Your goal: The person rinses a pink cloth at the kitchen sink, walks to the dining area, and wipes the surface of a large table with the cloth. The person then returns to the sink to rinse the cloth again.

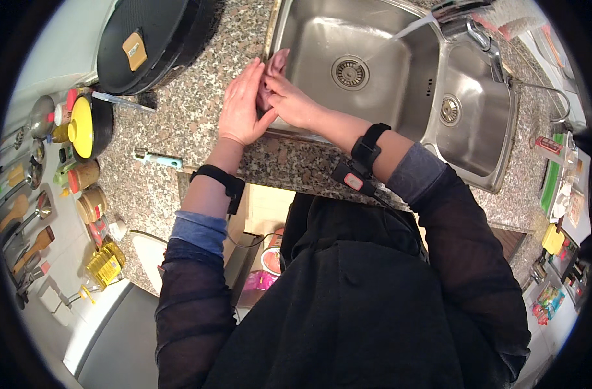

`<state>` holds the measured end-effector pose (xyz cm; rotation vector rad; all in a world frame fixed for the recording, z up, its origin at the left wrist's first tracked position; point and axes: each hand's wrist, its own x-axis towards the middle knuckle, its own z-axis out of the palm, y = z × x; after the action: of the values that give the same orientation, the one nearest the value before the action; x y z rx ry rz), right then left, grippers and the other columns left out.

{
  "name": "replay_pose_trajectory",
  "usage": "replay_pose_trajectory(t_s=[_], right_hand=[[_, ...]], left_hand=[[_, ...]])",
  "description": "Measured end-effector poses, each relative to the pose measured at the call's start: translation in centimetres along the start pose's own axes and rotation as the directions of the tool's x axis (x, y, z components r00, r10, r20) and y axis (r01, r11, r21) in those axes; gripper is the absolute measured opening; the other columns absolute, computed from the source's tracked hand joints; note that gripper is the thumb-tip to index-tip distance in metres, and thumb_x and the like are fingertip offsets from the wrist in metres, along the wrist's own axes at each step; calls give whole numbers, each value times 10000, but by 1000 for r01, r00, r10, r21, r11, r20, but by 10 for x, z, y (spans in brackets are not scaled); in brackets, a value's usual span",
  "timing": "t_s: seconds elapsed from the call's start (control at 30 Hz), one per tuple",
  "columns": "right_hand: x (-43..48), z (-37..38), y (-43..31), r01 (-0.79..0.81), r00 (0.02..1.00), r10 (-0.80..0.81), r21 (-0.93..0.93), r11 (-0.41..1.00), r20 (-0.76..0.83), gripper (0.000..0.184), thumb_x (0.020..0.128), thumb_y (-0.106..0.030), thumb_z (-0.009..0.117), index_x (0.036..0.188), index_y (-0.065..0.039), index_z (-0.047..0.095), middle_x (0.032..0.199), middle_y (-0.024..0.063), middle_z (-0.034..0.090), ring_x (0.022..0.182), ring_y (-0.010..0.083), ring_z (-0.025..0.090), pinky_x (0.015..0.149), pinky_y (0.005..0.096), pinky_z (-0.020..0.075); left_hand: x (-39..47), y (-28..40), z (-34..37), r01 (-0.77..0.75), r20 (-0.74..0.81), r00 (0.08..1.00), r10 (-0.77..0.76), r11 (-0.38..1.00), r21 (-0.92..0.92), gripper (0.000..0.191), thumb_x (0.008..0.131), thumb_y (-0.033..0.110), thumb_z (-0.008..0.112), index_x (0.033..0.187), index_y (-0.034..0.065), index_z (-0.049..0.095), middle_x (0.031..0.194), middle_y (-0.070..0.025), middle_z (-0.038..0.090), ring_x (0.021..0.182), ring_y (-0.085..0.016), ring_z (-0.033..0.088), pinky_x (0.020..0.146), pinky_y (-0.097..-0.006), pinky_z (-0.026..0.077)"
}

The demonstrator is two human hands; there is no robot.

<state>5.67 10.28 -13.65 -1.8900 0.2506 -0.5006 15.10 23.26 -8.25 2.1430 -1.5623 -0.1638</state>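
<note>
Both hands meet at the left rim of the large steel sink basin (pixel 315 44). My right hand (pixel 288 101) grips a pinkish cloth (pixel 278 61), one end of which sticks up past the fingers. Held nearly flat, my left hand (pixel 241 104) lies against the cloth's left side, with its fingers together and its thumb pointing toward the right hand; whether it grips the cloth cannot be told. Water runs from the faucet (pixel 471 34) into the large basin and toward its drain (pixel 350 73). The smaller basin (pixel 481 141) lies to the right.
A large black pan (pixel 155 29) stands at the upper left on the granite counter (pixel 135 126). Nearer are a peeler with a light blue handle (pixel 164 160), a yellow lid (pixel 82 126), jars (pixel 91 204) and an oil bottle (pixel 104 265). A dish rack (pixel 556 175) stands far right.
</note>
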Motion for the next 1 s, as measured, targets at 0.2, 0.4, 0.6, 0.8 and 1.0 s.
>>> replay_pose_trajectory(t_s=[0.2, 0.4, 0.6, 0.8, 1.0], right_hand=[[-40, -22, -12, -682, 576, 452, 95, 726, 681, 591, 1031, -535, 275, 1237, -131, 654, 1255, 114, 643, 1075, 259, 609, 1002, 360, 437], [-66, -89, -5, -289, 660, 173, 35, 957, 731, 387, 990, -438, 533, 1243, -174, 659, 1182, 54, 662, 1080, 210, 593, 996, 339, 423], [-101, -189, -5, -702, 489, 595, -117, 702, 638, 273, 933, -241, 631, 1150, -83, 678, 1019, 22, 680, 936, 118, 610, 848, 272, 486], [-40, -230, -8, -677, 620, 765, 610, 411, 173, 234, 948, -149, 481, 1092, -61, 643, 909, 46, 674, 774, 141, 623, 652, 290, 520], [26, -237, 22, -253, 786, 580, 967, -12, 213, 259, 972, -188, 394, 1040, -49, 602, 893, 48, 614, 780, 191, 575, 758, 341, 505]], left_hand=[[0, 2, -4, -75, 6, 997, 75, 997, -33, 886, 802, 533, 688, 1456, 17, 386, 1497, -161, 442, 1408, -342, 381, 1162, -481, 253], [0, 5, 1, -12, 54, 999, 5, 991, 136, 483, 896, 321, 633, 1315, 89, 567, 1440, -84, 515, 1410, -290, 380, 1153, -459, 263], [-1, 7, 1, -4, 58, 998, -5, 987, 163, 471, 881, 303, 654, 1293, 86, 583, 1431, -70, 521, 1398, -285, 389, 1145, -463, 274], [1, 12, 3, 6, 57, 998, -18, 977, 213, 440, 911, 326, 597, 1281, 87, 590, 1454, -70, 492, 1418, -283, 352, 1150, -464, 258], [6, 24, 9, 79, 1, 997, -82, 961, 266, 403, 915, 300, 595, 1261, 94, 607, 1401, -71, 537, 1373, -289, 400, 1120, -467, 301]])
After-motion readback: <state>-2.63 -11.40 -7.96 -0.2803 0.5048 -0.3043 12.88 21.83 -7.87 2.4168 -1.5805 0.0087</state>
